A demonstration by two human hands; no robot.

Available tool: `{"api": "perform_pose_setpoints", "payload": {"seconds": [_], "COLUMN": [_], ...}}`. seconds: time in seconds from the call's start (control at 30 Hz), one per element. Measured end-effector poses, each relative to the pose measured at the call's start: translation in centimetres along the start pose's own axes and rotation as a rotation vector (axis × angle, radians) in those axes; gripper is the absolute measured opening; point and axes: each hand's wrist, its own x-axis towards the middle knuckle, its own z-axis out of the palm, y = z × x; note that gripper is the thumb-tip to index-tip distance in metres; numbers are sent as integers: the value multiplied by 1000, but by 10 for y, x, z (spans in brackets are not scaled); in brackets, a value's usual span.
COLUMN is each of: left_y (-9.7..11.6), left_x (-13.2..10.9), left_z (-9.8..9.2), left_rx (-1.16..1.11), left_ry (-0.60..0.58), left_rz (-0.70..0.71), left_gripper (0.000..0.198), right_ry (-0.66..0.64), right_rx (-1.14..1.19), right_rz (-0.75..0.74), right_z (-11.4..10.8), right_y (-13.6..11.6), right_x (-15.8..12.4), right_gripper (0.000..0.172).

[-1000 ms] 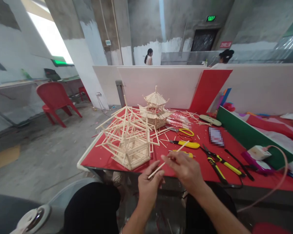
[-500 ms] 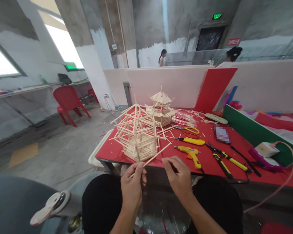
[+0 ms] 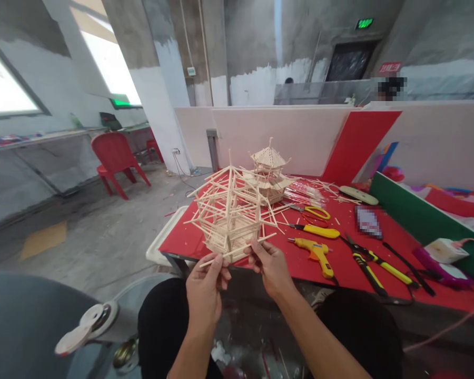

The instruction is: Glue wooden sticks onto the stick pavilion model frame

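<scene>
A thin wooden stick (image 3: 236, 253) lies between my two hands at the table's front edge. My left hand (image 3: 210, 271) pinches it towards its left end, and my right hand (image 3: 266, 261) has thumb and fingers closed on it further right. Just behind the stick stands an open pavilion frame (image 3: 229, 210) built of the same pale sticks, with a pointed roof skeleton. A smaller stick pavilion (image 3: 270, 168) with a filled-in roof rises behind it. To the right of my right hand lies a yellow glue gun (image 3: 315, 253).
On the red table (image 3: 274, 268) lie a yellow-handled cutter (image 3: 319, 230), yellow-handled scissors (image 3: 316, 212), black-and-yellow pliers (image 3: 369, 263) and loose sticks in clear wrap (image 3: 306, 193). A green board (image 3: 426, 221) stands at right; a red chair (image 3: 116, 160) at left.
My right hand has moved left and down to take hold of the stick. The stick has swung from a steep slant to nearly level. The whole view has shifted slightly.
</scene>
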Motion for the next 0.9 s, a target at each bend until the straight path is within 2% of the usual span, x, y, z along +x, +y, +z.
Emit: {"api": "perform_pose_setpoints", "payload": {"seconds": [0.1, 0.23, 0.5, 0.7, 0.9], "left_y": [-5, -7, 0, 1, 4], "left_x": [2, 5, 17, 23, 23], "left_z": [1, 0, -12, -25, -25], "left_rx": [27, 30, 164, 464, 652], "left_ry": [26, 41, -34, -66, -42], "left_rz": [46, 16, 14, 182, 327], "left_gripper": [30, 30, 29, 25, 21], "right_ry": [9, 4, -14, -11, -4], "right_rx": [-22, -44, -57, -57, -47], "right_rz": [-12, -29, -30, -27, -23], "right_z": [-2, -4, -3, -3, -4], "right_y": [-2, -4, -4, -3, -5], "right_x": [4, 8, 12, 15, 14], "right_gripper": [38, 38, 39, 39, 38]}}
